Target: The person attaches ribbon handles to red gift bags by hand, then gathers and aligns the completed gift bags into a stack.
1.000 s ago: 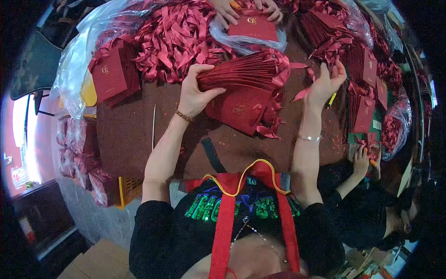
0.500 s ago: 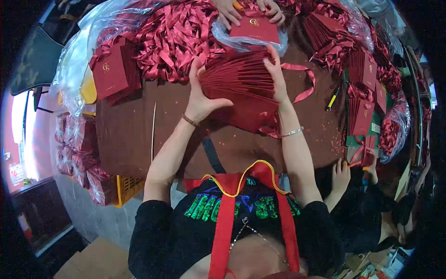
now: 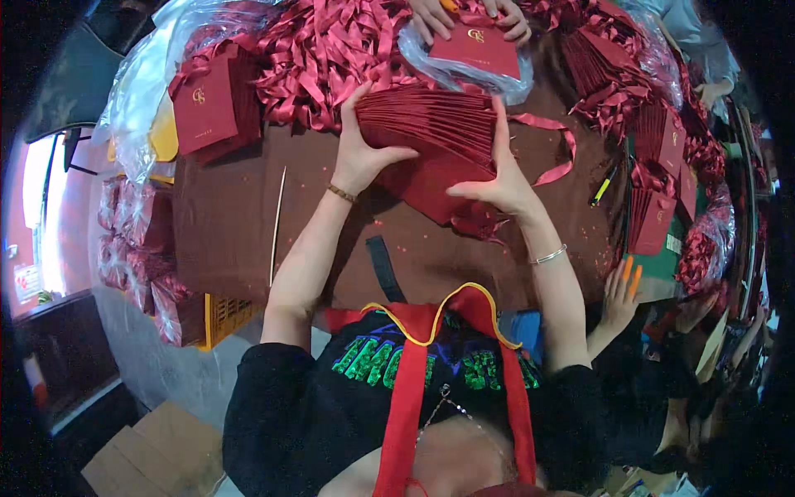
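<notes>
A thick stack of dark red paper bags (image 3: pixel 431 124) is in front of me above the table, its many folded edges layered like a fan. My left hand (image 3: pixel 363 157) grips the stack's left side, fingers up along the edge and thumb pointing across the front. On the right side, my right hand (image 3: pixel 503 178) presses against the stack with its thumb stretched over the near face. Red ribbon handles (image 3: pixel 480 222) hang from the near end. Most of the fingertips are hidden behind the bags.
A heap of red ribbons (image 3: pixel 323 62) covers the far side. Bag stacks stand at the left (image 3: pixel 207 108) and right (image 3: pixel 654 207). Beyond mine, a co-worker's hands (image 3: pixel 472 16) touch a bag in plastic. Another co-worker's hand (image 3: pixel 619 298) is at the right edge. A yellow marker (image 3: pixel 603 190) lies nearby.
My right hand has shifted nearer along the stack, its thumb now over the front. The bags' edges look more evenly lined up. The right co-worker's hand has moved up toward the table edge.
</notes>
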`<state>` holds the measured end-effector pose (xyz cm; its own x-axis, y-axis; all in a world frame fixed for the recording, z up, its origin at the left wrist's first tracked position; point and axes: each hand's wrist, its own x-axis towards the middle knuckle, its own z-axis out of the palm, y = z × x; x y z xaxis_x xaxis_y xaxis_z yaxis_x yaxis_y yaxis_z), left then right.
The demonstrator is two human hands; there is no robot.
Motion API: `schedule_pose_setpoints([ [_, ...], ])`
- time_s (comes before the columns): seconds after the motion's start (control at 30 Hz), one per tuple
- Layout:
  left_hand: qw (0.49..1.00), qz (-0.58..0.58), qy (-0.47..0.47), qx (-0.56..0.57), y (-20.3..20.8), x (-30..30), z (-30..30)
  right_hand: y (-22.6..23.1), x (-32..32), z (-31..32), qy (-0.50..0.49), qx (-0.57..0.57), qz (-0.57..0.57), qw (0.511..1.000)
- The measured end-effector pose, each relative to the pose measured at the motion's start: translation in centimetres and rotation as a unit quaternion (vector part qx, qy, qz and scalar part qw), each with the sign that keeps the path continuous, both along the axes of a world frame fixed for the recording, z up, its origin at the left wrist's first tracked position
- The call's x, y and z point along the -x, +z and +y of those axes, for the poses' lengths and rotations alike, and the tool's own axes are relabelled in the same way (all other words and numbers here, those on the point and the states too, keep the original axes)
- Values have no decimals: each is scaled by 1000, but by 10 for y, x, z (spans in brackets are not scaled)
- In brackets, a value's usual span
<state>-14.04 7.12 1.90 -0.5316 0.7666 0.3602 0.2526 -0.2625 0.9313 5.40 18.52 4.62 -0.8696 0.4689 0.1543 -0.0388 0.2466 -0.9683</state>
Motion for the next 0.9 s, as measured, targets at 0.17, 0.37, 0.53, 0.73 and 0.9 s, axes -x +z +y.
schedule_pose_setpoints([
  [0.17, 992, 40, -121, 17, -11, 17, -17, -13, -14, 9, 0, -80, -70, 994],
  [0.37, 998, -31, -52, 1, -15, -1, -18, -17, -15, -12, -6, -90, -66, 994],
  [0.53, 993, -62, -35, -96, -4, -21, -7, 5, 13, -9, -183, -128, 83, 971],
  [0.73, 997, -3, 37, -64, -37, -14, 9, -14, 16, 14, -154, -181, -35, 971],
  [0.9, 978, -115, -167, 46, -16, 10, -14, -15, 3, 10, -80, -113, -9, 990],
])
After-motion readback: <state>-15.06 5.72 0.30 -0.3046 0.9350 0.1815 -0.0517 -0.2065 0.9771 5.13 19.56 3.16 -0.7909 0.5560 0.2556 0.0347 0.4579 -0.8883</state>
